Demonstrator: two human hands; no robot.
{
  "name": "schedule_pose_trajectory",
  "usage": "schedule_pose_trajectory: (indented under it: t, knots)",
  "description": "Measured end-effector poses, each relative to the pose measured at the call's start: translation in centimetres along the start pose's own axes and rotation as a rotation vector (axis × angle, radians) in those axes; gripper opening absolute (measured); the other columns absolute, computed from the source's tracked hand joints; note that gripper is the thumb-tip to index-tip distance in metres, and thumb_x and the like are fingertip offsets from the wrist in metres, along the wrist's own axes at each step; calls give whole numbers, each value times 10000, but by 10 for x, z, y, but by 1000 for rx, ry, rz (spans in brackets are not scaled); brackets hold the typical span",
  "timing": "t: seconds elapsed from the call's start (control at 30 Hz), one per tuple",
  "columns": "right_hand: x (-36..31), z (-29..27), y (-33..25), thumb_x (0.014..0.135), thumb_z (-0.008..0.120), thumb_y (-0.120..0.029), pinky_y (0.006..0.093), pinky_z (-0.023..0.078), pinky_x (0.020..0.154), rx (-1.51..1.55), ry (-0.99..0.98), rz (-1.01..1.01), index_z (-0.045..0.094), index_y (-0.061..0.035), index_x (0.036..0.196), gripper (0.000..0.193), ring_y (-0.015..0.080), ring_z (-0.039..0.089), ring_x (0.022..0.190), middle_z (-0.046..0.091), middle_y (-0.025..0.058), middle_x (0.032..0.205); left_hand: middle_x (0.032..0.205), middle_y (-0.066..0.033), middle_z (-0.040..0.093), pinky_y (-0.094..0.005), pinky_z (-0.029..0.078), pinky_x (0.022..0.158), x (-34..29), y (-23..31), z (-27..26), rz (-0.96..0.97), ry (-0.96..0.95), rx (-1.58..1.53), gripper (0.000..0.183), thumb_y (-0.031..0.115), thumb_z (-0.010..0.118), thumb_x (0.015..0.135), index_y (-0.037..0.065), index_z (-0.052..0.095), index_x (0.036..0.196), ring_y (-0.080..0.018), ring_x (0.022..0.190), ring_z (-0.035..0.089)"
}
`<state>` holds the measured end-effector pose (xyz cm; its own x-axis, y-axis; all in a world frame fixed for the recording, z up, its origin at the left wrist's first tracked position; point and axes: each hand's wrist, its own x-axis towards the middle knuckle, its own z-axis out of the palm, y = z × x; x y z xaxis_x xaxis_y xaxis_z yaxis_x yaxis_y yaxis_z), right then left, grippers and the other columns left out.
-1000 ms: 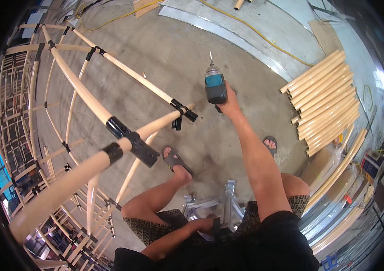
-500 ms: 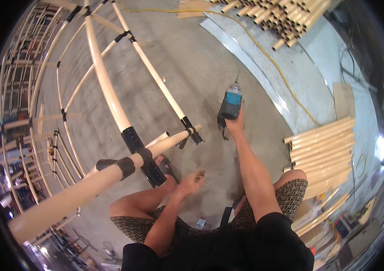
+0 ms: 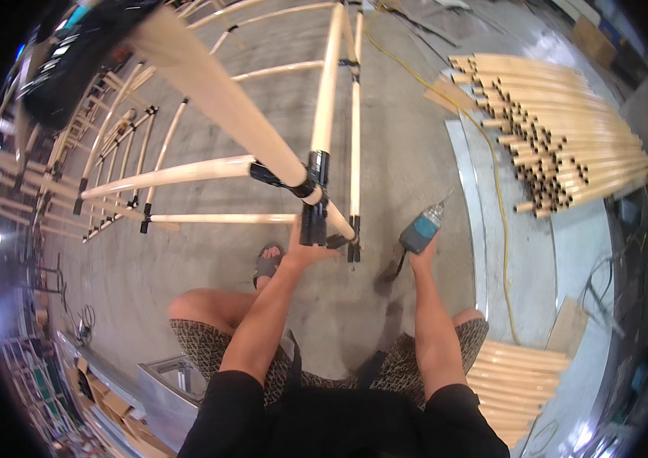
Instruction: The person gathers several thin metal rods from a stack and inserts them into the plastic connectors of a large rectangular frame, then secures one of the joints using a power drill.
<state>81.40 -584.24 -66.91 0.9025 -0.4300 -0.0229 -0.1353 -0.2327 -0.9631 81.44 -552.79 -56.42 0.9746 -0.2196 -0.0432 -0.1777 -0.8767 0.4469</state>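
In the middle of the view, cream pipes (image 3: 329,99) meet at a black pipe joint (image 3: 315,221) of a frame. My left hand (image 3: 302,252) is at the lower end of this joint and grips it, with some fingers hidden behind it. A smaller black joint (image 3: 353,248) sits just right of that hand. In my right hand (image 3: 421,258) is a dark power drill (image 3: 421,231) with a teal band. Its long thin bit points up and away to the right, apart from the frame.
A large stack of cream pipes (image 3: 591,130) with dark ends lies at the far right. More pipes (image 3: 522,382) lie near right. A yellow cable (image 3: 502,229) runs along metal sheets (image 3: 465,175). Further pipe frames (image 3: 122,145) stand at left, and a metal box (image 3: 175,382) near left.
My left hand has moved up from beside my knee to the black joint. The view has turned, so the frame now stands more centrally. My right hand still holds the drill.
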Motion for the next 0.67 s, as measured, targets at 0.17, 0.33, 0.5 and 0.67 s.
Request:
schedule_pose_trajectory:
  t: [0.17,0.33,0.5,0.67]
  knots:
    - [25,-20,43,845,621,-176,420,477,864,2,5,-320,568,1,1106,320,339,629,992,652,182,1031,1408,-202,446,-573,240,1094,38,34,-4,78,-289,415,1068,682,721,592,16,442,1379,-337,1315,393]
    - [24,-5,61,809,644,-138,418,490,837,-97,-106,-326,618,-2,1015,249,340,641,971,673,169,986,1247,-174,588,-508,358,1009,25,10,3,102,-202,617,967,685,705,616,25,547,1304,-311,1259,459]
    - [15,-21,45,716,722,-71,421,499,877,-123,-63,-323,609,12,1121,429,346,637,1031,665,193,1093,1142,-151,642,-457,417,957,24,6,1,110,-176,533,910,631,779,566,27,594,1221,-312,1160,545]
    - [21,-108,-15,697,767,-50,455,441,1008,-332,-378,163,457,-25,1373,744,376,598,1126,594,194,1269,1176,-141,629,-437,422,969,17,26,-17,-7,-286,379,840,543,828,551,27,616,1179,-313,1148,556]
